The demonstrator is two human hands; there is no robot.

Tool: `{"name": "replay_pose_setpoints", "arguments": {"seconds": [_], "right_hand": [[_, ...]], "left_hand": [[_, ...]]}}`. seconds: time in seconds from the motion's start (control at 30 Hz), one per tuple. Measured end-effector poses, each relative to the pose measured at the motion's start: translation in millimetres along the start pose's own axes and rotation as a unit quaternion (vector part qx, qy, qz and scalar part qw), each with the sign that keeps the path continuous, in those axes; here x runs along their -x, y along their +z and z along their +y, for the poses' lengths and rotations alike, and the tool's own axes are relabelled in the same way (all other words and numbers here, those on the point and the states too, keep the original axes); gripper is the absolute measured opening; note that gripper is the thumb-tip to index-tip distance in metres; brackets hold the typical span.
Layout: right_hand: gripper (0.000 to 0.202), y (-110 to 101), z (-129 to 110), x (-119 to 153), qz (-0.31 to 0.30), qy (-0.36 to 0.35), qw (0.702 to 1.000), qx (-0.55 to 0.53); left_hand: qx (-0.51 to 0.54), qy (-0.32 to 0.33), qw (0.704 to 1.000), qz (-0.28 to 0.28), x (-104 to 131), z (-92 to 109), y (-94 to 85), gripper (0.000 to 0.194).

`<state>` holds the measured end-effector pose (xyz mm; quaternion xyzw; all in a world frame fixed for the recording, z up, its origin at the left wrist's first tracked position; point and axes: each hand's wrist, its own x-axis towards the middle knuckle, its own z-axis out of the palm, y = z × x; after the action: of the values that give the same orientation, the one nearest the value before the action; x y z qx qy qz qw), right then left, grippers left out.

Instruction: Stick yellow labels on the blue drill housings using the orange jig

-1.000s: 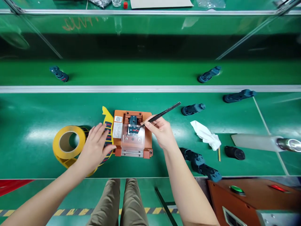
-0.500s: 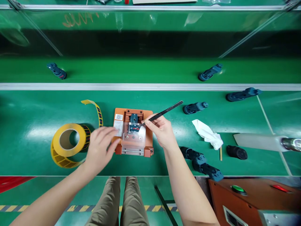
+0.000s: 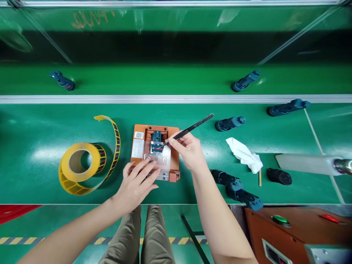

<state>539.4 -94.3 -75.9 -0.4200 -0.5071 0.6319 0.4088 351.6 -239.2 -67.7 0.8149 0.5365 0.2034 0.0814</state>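
My right hand (image 3: 188, 148) pinches black tweezers (image 3: 195, 125), whose tip meets a dark label (image 3: 156, 148) in the window of a clear plate (image 3: 147, 156). That plate lies over an orange fixture (image 3: 174, 154) on the bench. A blue tool housing (image 3: 157, 136) sits in the fixture, partly under the plate. My left hand (image 3: 139, 183) rests with spread fingers over the lower left of the clear plate and holds nothing. Left of the fixture stands a yellow roll of labels (image 3: 67, 159), its loose strip curling up beside it.
Several blue tool housings stand or lie to the right, one (image 3: 230, 124) near the tweezers. A white crumpled cloth (image 3: 243, 152), a black cylinder (image 3: 279, 176) and a pale flat nozzle (image 3: 305, 164) lie farther right. Another housing (image 3: 62, 80) is on the green strip beyond the metal rail (image 3: 176, 99).
My left hand has moved right and down, from beside the label strip onto the clear plate, fingers spread. My right hand keeps the tweezers at the label.
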Motion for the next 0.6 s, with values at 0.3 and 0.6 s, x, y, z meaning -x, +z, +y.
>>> {"name": "replay_pose_setpoints", "arguments": {"seconds": [0.3,0.6], "right_hand": [[0.017,-2,2,-1,-0.008,-0.003,1.0,0.016],[0.015,-4,5,-1,-0.008,-0.012,1.0,0.027]], "left_hand": [[-0.015,0.004,1.0,-0.027,-8,-4,-2.8,0.047],[-0.087,0.005,0.989,-0.119,-29,-10,-13.8,0.063]]}}
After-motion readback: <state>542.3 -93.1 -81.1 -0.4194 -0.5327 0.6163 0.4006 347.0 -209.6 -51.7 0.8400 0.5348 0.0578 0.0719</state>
